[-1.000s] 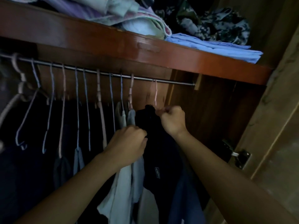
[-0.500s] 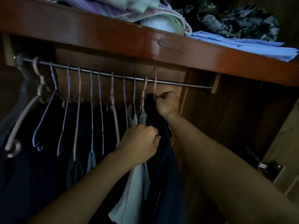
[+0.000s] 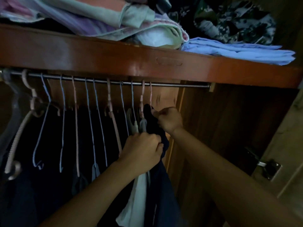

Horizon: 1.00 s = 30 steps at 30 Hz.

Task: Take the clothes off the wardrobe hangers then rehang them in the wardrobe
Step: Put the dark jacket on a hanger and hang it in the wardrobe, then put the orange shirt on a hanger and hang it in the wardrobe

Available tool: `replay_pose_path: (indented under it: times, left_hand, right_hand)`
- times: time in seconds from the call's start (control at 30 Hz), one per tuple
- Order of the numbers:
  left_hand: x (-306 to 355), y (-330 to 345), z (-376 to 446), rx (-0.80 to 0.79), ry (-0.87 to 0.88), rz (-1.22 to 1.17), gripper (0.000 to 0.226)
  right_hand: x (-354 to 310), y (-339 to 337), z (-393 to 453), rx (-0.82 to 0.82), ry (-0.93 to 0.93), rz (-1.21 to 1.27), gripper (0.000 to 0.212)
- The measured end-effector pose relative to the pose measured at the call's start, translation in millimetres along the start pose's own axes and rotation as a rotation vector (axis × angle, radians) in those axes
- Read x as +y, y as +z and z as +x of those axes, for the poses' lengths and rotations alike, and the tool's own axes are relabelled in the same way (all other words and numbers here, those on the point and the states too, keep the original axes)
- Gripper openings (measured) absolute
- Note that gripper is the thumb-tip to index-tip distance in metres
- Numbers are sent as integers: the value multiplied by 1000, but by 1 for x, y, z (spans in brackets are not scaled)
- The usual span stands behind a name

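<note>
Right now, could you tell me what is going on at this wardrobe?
A person is working on a dark garment hanging at the right end of the metal rail. The right hand pinches its top just under the pink hanger hook, which is over the rail, while the left hand grips the fabric lower down. Other hangers, some bare, line the rail to the left, and folded clothes sit on the shelf above.

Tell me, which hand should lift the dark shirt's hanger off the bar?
Probably the right hand. It pinches the top of the dark garment just under the pink hanger hook on the rail. The left hand grips the cloth lower down.
</note>
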<state>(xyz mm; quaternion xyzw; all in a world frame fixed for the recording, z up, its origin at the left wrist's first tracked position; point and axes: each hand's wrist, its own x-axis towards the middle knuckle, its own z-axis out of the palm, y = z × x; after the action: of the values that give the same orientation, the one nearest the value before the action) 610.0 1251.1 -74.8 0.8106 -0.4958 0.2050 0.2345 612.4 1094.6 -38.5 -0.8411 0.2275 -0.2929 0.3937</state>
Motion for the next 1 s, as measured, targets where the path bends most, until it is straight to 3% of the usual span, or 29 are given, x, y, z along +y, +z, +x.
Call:
replay_pose_path:
  times: [0.07, 0.17, 0.3, 0.47, 0.57, 0.7, 0.87, 1.0]
  left_hand:
    - [2, -1, 4, 42, 27, -22, 26]
    - [6, -2, 17, 62, 86, -90, 22]
    - [16, 1, 30, -74, 175, -182, 23]
    - [34, 9, 40, -203, 303, -193, 21]
    - [53, 13, 35, -253, 388, -74, 41]
    - [92, 15, 16, -360, 501, -51, 61]
    - [155, 7, -6, -588, 565, -186, 66]
    - [217, 4, -37, -763, 645, -182, 62]
  right_hand:
    - [4, -14, -11, 15, 27, -40, 51]
    - [15, -39, -31, -31, 71, -190, 23]
    - [23, -70, -70, -34, 22, -353, 25]
    - [23, -106, -119, -148, 75, -561, 12]
    - [21, -127, -151, -157, 119, -645, 9]
    - [23, -156, -200, -248, 169, -710, 24]
    - [30, -201, -277, -265, 230, -755, 28]
    - [33, -241, -344, -215, 382, -803, 31]
